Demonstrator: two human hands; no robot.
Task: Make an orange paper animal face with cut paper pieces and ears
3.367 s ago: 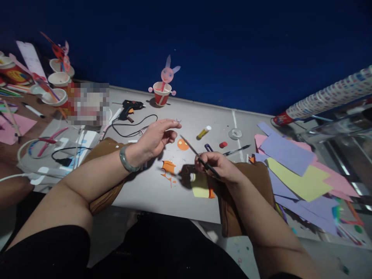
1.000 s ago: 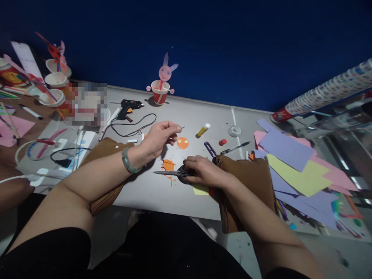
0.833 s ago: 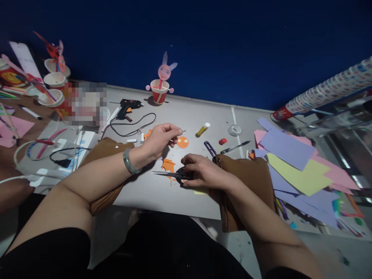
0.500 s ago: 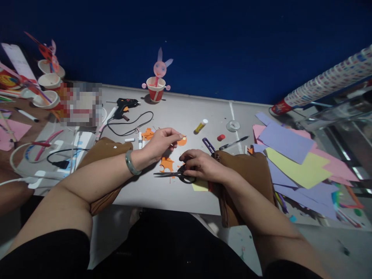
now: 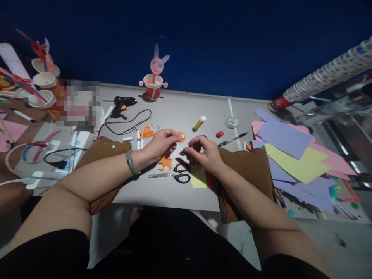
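Note:
My left hand [image 5: 165,142], with a bracelet at the wrist, pinches a small pale yellow piece [image 5: 183,136] between thumb and forefinger. Behind those fingertips lies an orange paper disc [image 5: 181,140]. To the right, my right hand [image 5: 205,153] has thumb and forefinger together; a tiny dark bit shows at their tips, too small to name. Black-handled scissors [image 5: 182,178] lie below both hands, blades pointing left, untouched. Orange paper scraps [image 5: 165,162] are under my left hand. A yellow paper sheet [image 5: 199,182] sits beside the scissors, partly shaded by my right hand.
A glue stick [image 5: 199,123], its red cap [image 5: 220,134], a tape roll [image 5: 231,122] and a pen [image 5: 234,139] lie beyond my hands. A glue gun [image 5: 122,105] and rabbit cup [image 5: 153,88] stand behind. Coloured paper [image 5: 286,137] is piled right; brown cushions [image 5: 244,170] support both forearms.
My right hand has come away from the scissors' handles and moved up toward my left fingertips, its fingers now pinched. The scissors lie free. My left hand keeps its pinch.

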